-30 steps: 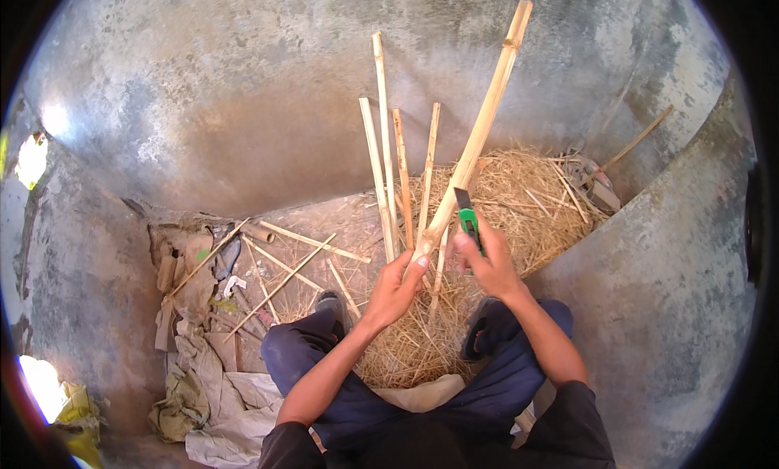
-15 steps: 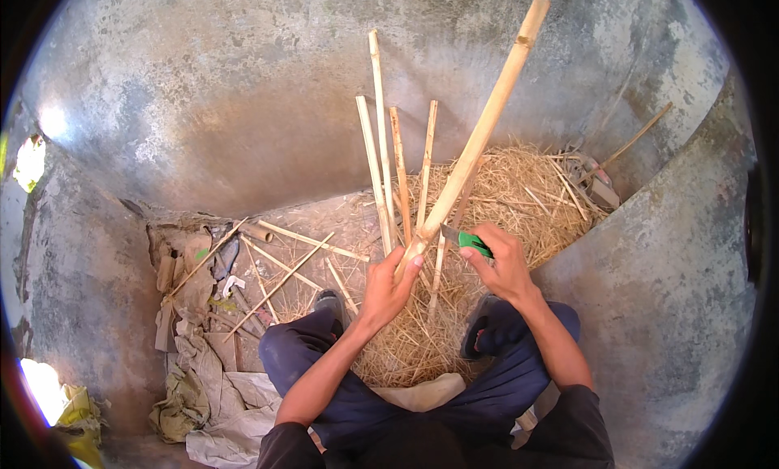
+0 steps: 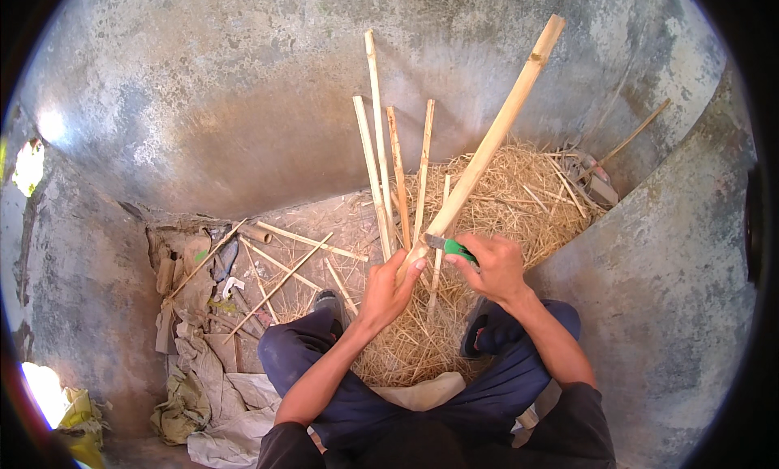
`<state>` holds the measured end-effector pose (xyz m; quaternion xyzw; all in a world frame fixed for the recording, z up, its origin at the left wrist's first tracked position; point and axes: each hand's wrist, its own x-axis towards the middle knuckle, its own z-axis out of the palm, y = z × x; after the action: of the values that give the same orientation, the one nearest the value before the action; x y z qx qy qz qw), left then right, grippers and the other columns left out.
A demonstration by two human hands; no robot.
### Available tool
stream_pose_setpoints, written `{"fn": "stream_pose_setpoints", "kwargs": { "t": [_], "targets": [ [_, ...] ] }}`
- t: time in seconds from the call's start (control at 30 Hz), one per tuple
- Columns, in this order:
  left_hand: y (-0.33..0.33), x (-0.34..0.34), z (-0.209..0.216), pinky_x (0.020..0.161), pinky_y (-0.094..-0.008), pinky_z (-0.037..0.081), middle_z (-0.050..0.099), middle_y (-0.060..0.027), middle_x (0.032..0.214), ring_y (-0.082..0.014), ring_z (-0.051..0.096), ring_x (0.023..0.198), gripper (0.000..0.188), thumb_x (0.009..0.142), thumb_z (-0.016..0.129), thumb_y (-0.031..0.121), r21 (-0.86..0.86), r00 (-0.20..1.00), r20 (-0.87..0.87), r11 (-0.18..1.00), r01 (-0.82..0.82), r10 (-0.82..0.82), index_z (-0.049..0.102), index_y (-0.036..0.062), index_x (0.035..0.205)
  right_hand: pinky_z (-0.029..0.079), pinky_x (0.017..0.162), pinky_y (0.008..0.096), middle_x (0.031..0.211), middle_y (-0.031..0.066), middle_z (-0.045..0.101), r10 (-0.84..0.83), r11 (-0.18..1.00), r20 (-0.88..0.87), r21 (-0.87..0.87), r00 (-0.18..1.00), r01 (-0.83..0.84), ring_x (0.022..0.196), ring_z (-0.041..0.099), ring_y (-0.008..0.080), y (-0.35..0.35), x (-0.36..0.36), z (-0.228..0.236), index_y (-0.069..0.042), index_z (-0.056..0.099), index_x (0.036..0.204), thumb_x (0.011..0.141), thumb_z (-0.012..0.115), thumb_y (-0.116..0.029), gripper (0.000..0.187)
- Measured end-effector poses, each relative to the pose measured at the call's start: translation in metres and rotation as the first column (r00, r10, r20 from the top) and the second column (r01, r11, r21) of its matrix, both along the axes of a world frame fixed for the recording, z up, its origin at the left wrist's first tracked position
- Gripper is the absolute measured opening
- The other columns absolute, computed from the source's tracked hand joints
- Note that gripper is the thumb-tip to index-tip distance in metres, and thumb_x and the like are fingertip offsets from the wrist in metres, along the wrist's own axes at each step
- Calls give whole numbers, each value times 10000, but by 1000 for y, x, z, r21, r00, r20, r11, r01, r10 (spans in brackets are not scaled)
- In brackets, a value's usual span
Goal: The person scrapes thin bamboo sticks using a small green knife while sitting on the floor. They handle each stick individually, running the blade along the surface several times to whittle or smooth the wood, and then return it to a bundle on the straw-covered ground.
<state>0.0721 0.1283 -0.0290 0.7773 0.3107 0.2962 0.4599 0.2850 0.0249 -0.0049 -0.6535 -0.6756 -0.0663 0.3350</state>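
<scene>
A long split piece of bamboo (image 3: 497,136) slants up to the far right, its near end gripped in my left hand (image 3: 388,292). My right hand (image 3: 497,268) is closed round a green-handled utility knife (image 3: 461,251). The grey blade touches the bamboo just beyond my left thumb. Several thinner bamboo strips (image 3: 375,173) stand fanned out behind my left hand, leaning toward the wall; their lower ends are partly hidden by that hand.
Straw-like shavings (image 3: 527,195) heap up at the far right and spread between my feet. Loose sticks (image 3: 280,284) and rubble lie on the floor to the left, with a crumpled pale cloth sack (image 3: 223,392) nearer me. Worn concrete walls (image 3: 268,96) surround the spot.
The knife has slid down the bamboo toward my left hand, with my right hand moving slightly left and down. The bamboo's far end has dipped and swung a little to the right.
</scene>
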Motion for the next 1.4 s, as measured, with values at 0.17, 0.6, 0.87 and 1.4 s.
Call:
{"fn": "stream_pose_setpoints", "kwargs": {
  "t": [0.17,0.6,0.87,1.4],
  "targets": [
    [2,-5,-2,593,-413,461,599,-197,667,-248,568,557,297,1118,632,269,12,998,-63,1000,23,-22,664,-23,1071,506,606,393,833,69,759,-11,1000,-27,10,1000,11,630,691,278,0,-2,-10,-97,744,1025,965,786,-349,263],
    [-1,-16,3,585,-462,465,611,-231,673,-375,618,579,318,1120,621,310,0,986,-151,998,66,-66,678,-2,1099,458,553,413,699,119,681,-352,931,-175,34,919,363,546,641,291,3,46,12,-84,730,1070,1046,705,-349,267],
    [-4,-14,-16,571,-425,456,600,-210,661,-327,586,543,280,1103,662,282,43,989,-120,995,94,-89,685,5,1071,453,556,420,676,117,614,-211,971,-262,53,942,232,561,608,301,-2,48,3,-79,694,1032,1064,680,-353,276],
    [-5,-11,-19,590,-397,475,659,-183,700,-243,605,570,266,1087,689,265,6,998,-67,1000,7,-6,716,2,1115,540,584,426,831,103,750,-22,999,-85,-26,996,20,674,725,313,6,2,-19,-65,746,1025,979,774,-308,249]
  ]
}}
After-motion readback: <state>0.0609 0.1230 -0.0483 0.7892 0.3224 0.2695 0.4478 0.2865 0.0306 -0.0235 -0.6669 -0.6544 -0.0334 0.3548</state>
